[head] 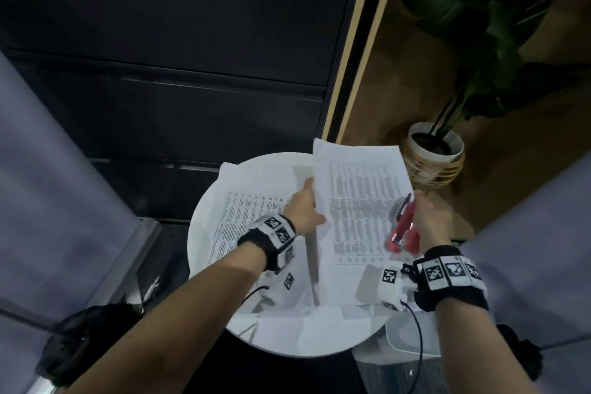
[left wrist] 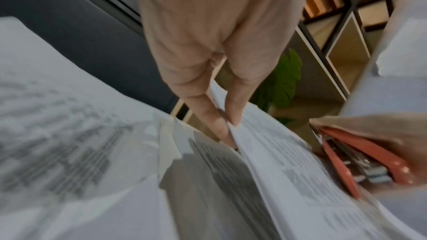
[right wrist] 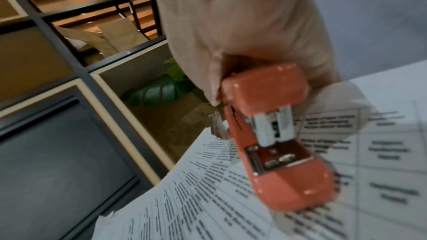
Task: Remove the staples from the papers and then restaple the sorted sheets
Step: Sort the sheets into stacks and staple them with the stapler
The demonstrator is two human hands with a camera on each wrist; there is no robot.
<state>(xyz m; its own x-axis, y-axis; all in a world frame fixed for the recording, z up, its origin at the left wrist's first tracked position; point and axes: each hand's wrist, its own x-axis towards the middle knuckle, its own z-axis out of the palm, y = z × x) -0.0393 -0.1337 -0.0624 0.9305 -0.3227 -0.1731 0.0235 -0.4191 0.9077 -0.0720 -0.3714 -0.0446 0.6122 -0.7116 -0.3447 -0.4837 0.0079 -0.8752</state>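
The left hand point(head: 303, 211) pinches the left edge of a lifted set of printed white sheets point(head: 358, 201) above the round white table point(head: 204, 220), where another printed white page point(head: 249, 214) lies at left. At right, the right hand point(head: 431, 220) grips a red metal-jawed stapler point(head: 403, 230) over the sheets; restapling looks imminent, not done.

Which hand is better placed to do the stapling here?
The right hand: it already grips the red stapler, mouth open, over the printed sheets. The left hand pinches the sheets' left edge, lifting them off the round table, so it's better kept steadying.
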